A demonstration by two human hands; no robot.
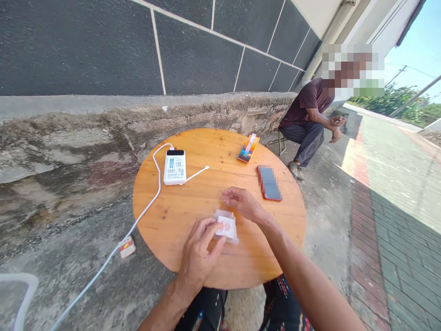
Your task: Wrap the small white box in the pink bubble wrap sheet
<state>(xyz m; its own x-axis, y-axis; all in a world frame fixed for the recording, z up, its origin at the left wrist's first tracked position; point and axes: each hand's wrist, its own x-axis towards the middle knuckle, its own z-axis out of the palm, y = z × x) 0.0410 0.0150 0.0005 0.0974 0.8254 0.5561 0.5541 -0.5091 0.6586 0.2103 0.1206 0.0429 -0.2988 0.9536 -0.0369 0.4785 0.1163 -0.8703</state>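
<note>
My left hand (200, 250) pinches a small clear plastic packet (227, 226) with something white and pinkish inside, holding it against the round wooden table (179, 216). Just above the packet, my right hand (243, 202) has its fingers curled in a pinch at the packet's top edge; what is between them is too small to make out. Both forearms reach in from the bottom of the view.
A white power bank (174, 166) with a white cable (151, 197) lies at the table's back left. A red-cased phone (269, 183) and a colourful small box (248, 148) lie on the right. Another person (308, 119) sits beyond the table by the wall. A small box (127, 247) lies on the ground.
</note>
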